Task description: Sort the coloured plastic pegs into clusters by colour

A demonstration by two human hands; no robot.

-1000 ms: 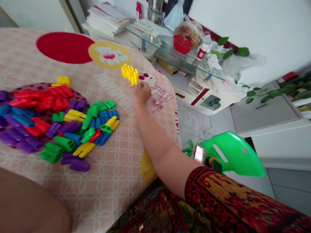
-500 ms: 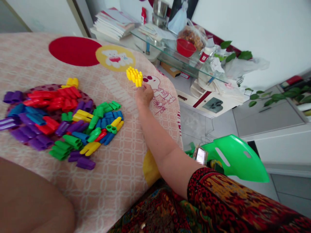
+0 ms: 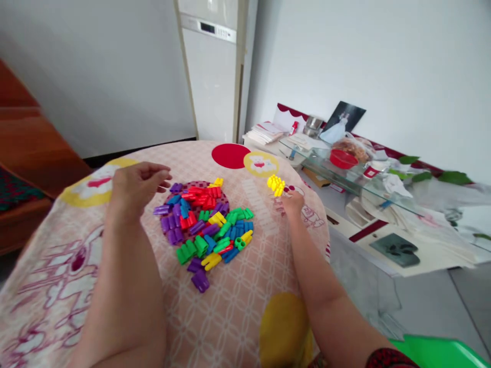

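Observation:
At the left of the table my left hand (image 3: 140,186) is raised just left of the loose plastic toy pieces, its fingers loosely bent and apart, with nothing visible in them. On the far right my right hand (image 3: 292,202) is closed on a joined cluster of yellow toy pieces (image 3: 276,185), held over the tablecloth's printed figure. Between the hands lies a spread of finger-shaped plastic pieces: red ones (image 3: 201,195), purple ones (image 3: 171,223), green ones (image 3: 187,251), blue ones (image 3: 238,234) and a few yellow ones (image 3: 211,261).
A patterned pink tablecloth (image 3: 245,291) covers the round table. Behind its right edge stands a glass shelf (image 3: 318,155) with a red bowl (image 3: 343,158), papers and bags. An orange seat (image 3: 26,138) is at the left; a green plastic thing (image 3: 437,350) shows at lower right.
The view has swung left and up, bringing my left hand and the wall into sight. My right hand still holds the yellow cluster. The loose pieces look unmoved on the table.

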